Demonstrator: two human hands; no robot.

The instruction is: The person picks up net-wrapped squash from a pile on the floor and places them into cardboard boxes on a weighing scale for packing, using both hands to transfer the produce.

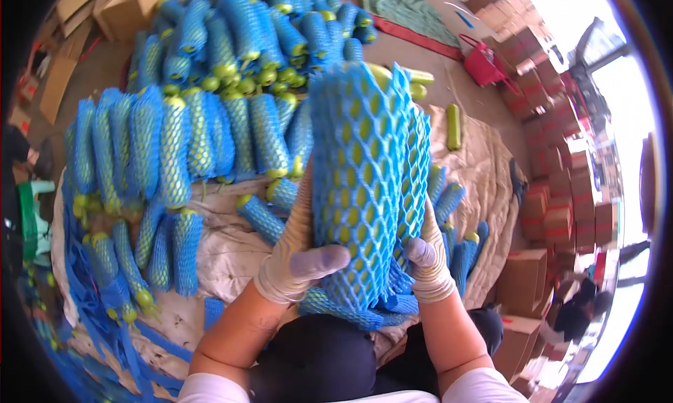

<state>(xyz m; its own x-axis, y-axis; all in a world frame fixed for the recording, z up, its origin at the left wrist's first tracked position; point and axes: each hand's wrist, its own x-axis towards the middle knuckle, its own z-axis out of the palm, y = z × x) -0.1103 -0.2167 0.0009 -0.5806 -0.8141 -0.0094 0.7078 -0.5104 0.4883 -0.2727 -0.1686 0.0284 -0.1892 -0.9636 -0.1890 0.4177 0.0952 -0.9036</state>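
Both of my hands wear pale gloves with grey thumbs. My left hand (301, 256) is wrapped round the left side of green gourds in blue foam netting (357, 186), held upright before me. On the right side of the bundle, my right hand (429, 256) grips a second netted piece (415, 165) pressed against the first. My fingers behind the bundle are hidden. Beyond it, a row of netted gourds (144, 144) lies on the cloth, with a larger netted pile (245, 31) behind. A bare green gourd (453, 127) lies to the right.
Loose blue netting (91, 298) lies at the lower left. Cardboard boxes (522, 280) are stacked along the right, near a red basket (484, 63). Another person (578, 312) is at the far right. A green stool (35, 221) stands at the left edge.
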